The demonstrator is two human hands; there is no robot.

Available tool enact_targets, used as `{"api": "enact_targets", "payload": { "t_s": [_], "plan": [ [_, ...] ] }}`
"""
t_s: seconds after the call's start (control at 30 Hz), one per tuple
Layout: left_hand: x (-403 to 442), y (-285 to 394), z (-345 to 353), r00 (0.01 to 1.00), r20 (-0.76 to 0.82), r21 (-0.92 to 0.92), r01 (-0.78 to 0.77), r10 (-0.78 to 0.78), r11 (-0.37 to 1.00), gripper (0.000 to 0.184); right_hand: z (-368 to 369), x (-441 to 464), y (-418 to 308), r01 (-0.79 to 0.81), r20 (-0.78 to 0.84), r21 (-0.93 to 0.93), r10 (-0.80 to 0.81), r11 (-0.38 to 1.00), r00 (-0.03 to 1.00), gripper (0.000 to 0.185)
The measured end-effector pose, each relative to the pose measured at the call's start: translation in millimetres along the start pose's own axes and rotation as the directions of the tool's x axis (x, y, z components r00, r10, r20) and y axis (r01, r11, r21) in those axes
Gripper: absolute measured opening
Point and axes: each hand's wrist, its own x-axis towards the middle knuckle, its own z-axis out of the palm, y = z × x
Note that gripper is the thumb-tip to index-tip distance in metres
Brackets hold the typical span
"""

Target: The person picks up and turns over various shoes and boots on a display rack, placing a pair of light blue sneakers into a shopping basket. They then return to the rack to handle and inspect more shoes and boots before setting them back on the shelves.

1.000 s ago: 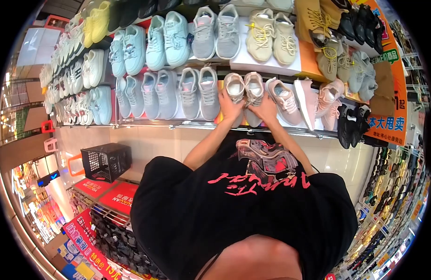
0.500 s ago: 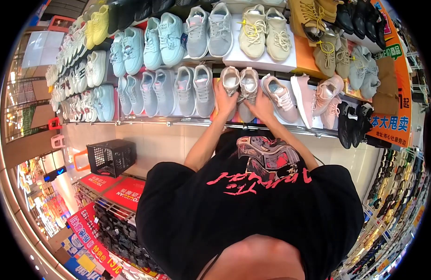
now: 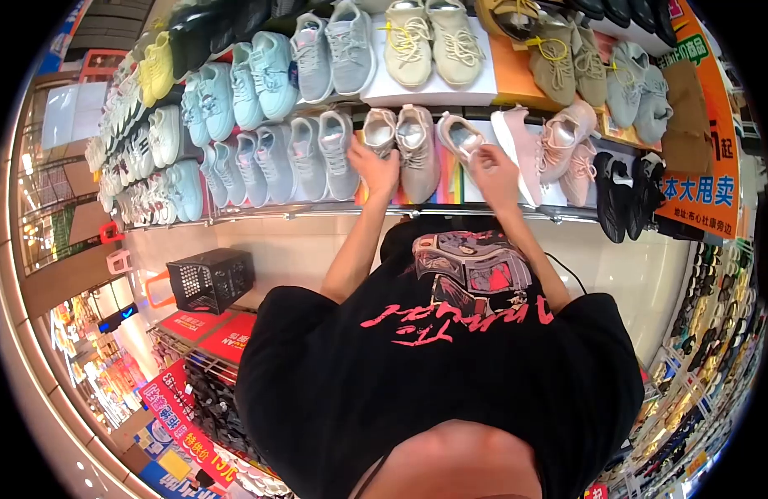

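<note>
A pair of taupe sneakers stands on the lower shelf in front of me. My left hand (image 3: 374, 170) is closed round the front of the left taupe sneaker (image 3: 380, 129), with its fingers on the outer side and its thumb on the inner side. The right taupe sneaker (image 3: 417, 162) stands beside it, untouched. Farther right, my right hand (image 3: 494, 175) has its bent fingers on a pale pink sneaker (image 3: 459, 133); the hand covers most of its toe and laces. Another pink sneaker (image 3: 518, 154) leans on its side just beyond that hand.
Grey sneakers (image 3: 305, 158) line the lower shelf to the left. Cream sneakers (image 3: 409, 46) stand on a white box above. Black shoes (image 3: 617, 195) hang at the right by an orange sign (image 3: 708, 166). A black basket (image 3: 209, 279) is at lower left.
My right hand has left the right taupe sneaker and moved right onto the pink sneaker. My left hand stays at the left taupe sneaker. The view has shifted slightly.
</note>
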Motion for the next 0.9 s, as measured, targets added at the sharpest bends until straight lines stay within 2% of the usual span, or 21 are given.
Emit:
{"api": "enact_targets", "payload": {
  "t_s": [0.03,0.07,0.1,0.13,0.17,0.2,0.23,0.27,0.3,0.33,0.37,0.4,0.47,0.5,0.57,0.6,0.67,0.7,0.73,0.83,0.9],
  "plan": [
    [-8.9,28.3,-11.5,0.99,-0.093,0.079,-0.1,0.107,0.992,0.092,-23.1,-1.1,9.6,0.048,-0.111,-0.076,-0.056,0.996,0.992,0.026],
    [-16.1,44.1,-12.8,0.959,-0.177,0.164,-0.191,0.22,0.968,0.09,-44.5,-3.3,17.6,0.016,-0.218,-0.132,-0.045,0.991,0.975,0.025],
    [-25.2,46.4,-2.3,0.935,-0.191,0.05,-0.295,0.299,0.954,0.083,-62.9,-5.5,33.2,-0.026,-0.33,-0.191,-0.039,0.981,0.943,0.025],
    [-33.4,58.1,5.6,0.937,-0.185,0.049,-0.292,0.296,0.955,0.083,-80.7,-7.1,49.8,-0.032,-0.329,-0.195,-0.035,0.98,0.944,0.025],
    [-41.9,70.2,15.3,0.967,0.055,-0.157,-0.237,0.248,0.959,0.079,-97.2,-9.1,66.3,-0.109,-0.326,-0.265,0.018,0.958,0.945,0.025],
    [-51.8,81.0,24.5,0.925,0.302,-0.334,-0.123,0.23,0.934,0.074,-110.6,-13.7,78.7,-0.189,-0.327,-0.331,0.075,0.924,0.942,0.025],
    [-61.8,89.1,38.2,0.909,0.293,-0.267,-0.218,0.295,0.939,0.074,-122.4,-18.2,85.2,-0.257,-0.207,-0.339,0.194,0.905,0.959,0.038],
    [-72.2,97.3,51.3,0.886,0.292,-0.201,-0.312,0.36,0.929,0.073,-125.8,-22.5,91.9,-0.269,-0.211,-0.34,0.206,0.901,0.956,0.038],
    [-79.6,112.1,57.7,0.892,0.301,-0.04,-0.342,0.338,0.939,0.08,-127.2,-25.9,98.8,-0.3,-0.059,-0.411,0.304,0.861,0.951,0.049],
    [-84.4,117.2,68.0,0.888,0.308,-0.049,-0.344,0.342,0.938,0.08,-129.7,-25.3,98.9,-0.31,0.085,-0.485,0.398,0.818,0.914,0.061],
    [-86.9,122.7,78.4,0.918,0.293,0.045,-0.291,0.266,0.956,0.082,-128.1,-27.1,97.4,-0.347,0.153,-0.419,0.442,0.839,0.884,0.079],
    [-87.8,125.5,88.0,0.946,0.266,0.14,-0.23,0.187,0.963,0.084,-122.7,-25.6,96.2,-0.359,0.194,-0.409,0.464,0.839,0.865,0.076],
    [-83.8,122.3,100.9,0.953,0.245,0.097,-0.208,0.179,0.973,0.086,-102.4,-26.4,121.9,-0.373,0.161,-0.2,0.406,0.906,0.899,0.077],
    [-82.3,120.7,103.9,0.948,0.232,0.021,-0.229,0.218,0.973,0.085,-99.2,-16.2,118.5,-0.366,0.175,-0.2,0.4,0.909,0.9,0.077],
    [-84.2,115.1,101.4,0.948,0.212,-0.034,-0.237,0.239,0.971,0.084,-95.3,-2.5,102.5,-0.483,0.402,0.136,0.397,0.865,0.825,0.082],
    [-82.2,116.6,99.6,0.934,0.233,-0.012,-0.276,0.271,0.961,0.08,-94.6,-2.4,102.3,-0.483,0.407,0.136,0.396,0.865,0.823,0.082],
    [-72.8,116.0,98.9,0.92,0.241,0.003,-0.32,0.31,0.947,0.076,-95.1,7.4,101.0,-0.279,0.4,-0.261,0.366,0.924,0.84,0.102],
    [-67.0,107.5,99.8,0.901,0.256,0.012,-0.364,0.349,0.931,0.072,-95.6,1.1,84.6,-0.165,0.284,-0.423,0.303,0.891,0.91,0.102],
    [-61.0,104.2,97.7,0.881,0.274,0.022,-0.406,0.385,0.914,0.069,-94.6,-5.3,76.8,-0.104,0.205,-0.486,0.229,0.868,0.952,0.094],
    [-51.8,98.8,93.9,0.914,0.249,-0.061,-0.316,0.321,0.947,0.066,-91.7,-3.1,68.2,-0.098,0.214,-0.507,0.235,0.857,0.948,0.094],
    [-44.7,100.0,91.9,0.927,0.202,-0.12,-0.297,0.316,0.947,0.067,-81.8,3.4,75.1,-0.005,0.245,-0.538,0.162,0.843,0.956,0.092]
  ]
}}
